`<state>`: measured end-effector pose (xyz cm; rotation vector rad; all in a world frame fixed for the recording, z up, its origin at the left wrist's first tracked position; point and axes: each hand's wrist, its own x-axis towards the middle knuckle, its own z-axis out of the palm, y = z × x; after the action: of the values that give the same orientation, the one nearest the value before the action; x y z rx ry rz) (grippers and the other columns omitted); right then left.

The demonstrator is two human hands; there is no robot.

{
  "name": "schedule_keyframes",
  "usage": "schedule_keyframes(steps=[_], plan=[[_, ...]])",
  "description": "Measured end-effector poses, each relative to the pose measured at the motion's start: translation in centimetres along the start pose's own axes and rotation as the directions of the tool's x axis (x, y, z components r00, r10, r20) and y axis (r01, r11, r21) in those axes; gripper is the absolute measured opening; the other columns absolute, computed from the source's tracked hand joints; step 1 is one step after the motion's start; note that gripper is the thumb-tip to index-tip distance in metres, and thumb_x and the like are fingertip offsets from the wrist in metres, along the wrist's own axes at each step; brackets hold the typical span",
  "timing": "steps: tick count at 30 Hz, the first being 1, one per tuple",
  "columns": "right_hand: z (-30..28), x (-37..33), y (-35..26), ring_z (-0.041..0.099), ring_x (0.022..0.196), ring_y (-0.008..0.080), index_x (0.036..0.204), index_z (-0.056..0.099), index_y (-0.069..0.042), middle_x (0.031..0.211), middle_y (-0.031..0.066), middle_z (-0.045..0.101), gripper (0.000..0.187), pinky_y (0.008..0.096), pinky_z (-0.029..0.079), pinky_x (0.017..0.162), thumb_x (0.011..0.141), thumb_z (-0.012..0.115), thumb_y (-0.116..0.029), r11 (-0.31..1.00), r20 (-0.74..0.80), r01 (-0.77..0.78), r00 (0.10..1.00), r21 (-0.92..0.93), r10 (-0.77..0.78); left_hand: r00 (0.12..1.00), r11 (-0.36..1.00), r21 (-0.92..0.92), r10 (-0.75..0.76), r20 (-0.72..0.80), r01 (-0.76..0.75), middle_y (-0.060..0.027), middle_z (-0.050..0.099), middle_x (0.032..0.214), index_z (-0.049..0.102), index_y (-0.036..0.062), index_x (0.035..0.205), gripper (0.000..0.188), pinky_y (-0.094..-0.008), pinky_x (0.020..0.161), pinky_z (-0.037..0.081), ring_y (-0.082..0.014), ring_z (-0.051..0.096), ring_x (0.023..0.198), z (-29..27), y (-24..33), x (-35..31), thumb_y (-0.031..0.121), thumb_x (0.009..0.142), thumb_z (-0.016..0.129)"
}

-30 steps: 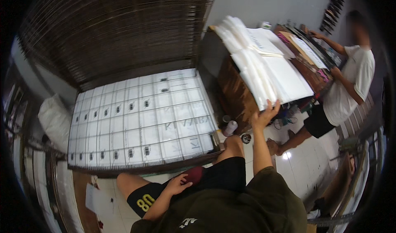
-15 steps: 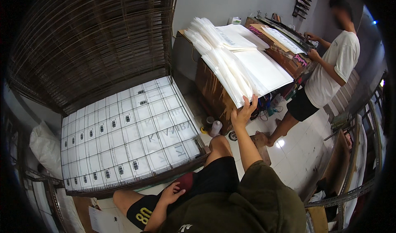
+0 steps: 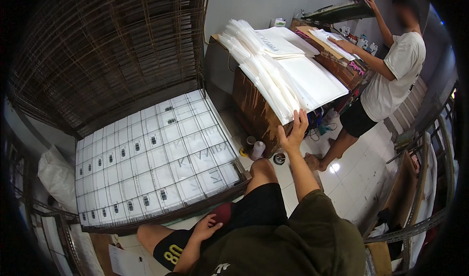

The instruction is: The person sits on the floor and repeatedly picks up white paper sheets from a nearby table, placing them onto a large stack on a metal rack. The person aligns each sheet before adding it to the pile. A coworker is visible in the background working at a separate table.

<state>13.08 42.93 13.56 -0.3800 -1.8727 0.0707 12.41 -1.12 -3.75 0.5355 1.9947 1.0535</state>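
Taking clock directions from the middle of the view, the person's right hand [image 3: 294, 132] is at three o'clock, thumb and fingers parted, the fingertips at the near corner of a thick stack of translucent white sheets [image 3: 267, 75]; whether they pinch a sheet cannot be told. That stack, at one o'clock, lies fanned and rippled along the edge of a scuffed wooden cabinet [image 3: 253, 97]. The left hand [image 3: 205, 229], between six and seven, rests half open on the lap, fingers loosely bent over a dark red patch [image 3: 222, 211], with nothing seen in its grasp. Between eight and nine, printed white sheets [image 3: 141, 161] lie beneath a wire grid; raised wire racks [image 3: 122, 51] stand at ten. Between two and three, a co-worker [image 3: 403, 56] holds up a dark flat frame [image 3: 339, 13] with one hand, the other on white paper [image 3: 326, 35]. A pale bottle [image 3: 258, 151] stands between four and five.
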Motion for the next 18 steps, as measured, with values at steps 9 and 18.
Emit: schedule_keyframes(steps=[9,18], plan=[[-2.2,10.4,0.0,0.053,0.094,0.021,0.128,0.045,-0.003,0.099,0.0083,0.055,0.055,0.035,0.04,0.078,0.083,0.065,-0.03,0.871,-0.196,-0.254,0.912,0.421,0.361,0.998,0.998,-0.03,-0.058,0.013,0.059,-0.0126,0.061,0.108,0.049,0.0061,0.13,0.067,-0.0315,0.082,0.048,-0.0191,0.059,0.095,-0.1,-0.6,-0.4,0.041,0.078,0.073],[4.9,24.0,11.6,0.025,0.135,0.0315,0.143,0.023,-0.011,0.147,0.0181,0.018,0.096,0.048,0.036,0.102,0.071,0.078,-0.043,-0.108,0.359,-0.545,0.379,0.831,0.853,0.997,0.995,-0.065,-0.073,0.004,0.073,-0.0139,0.06,0.103,0.048,0.0043,0.13,0.069,-0.0308,0.08,0.049,-0.0202,0.06,0.09,0.0,0.1,0.5,0.042,0.078,0.073]])
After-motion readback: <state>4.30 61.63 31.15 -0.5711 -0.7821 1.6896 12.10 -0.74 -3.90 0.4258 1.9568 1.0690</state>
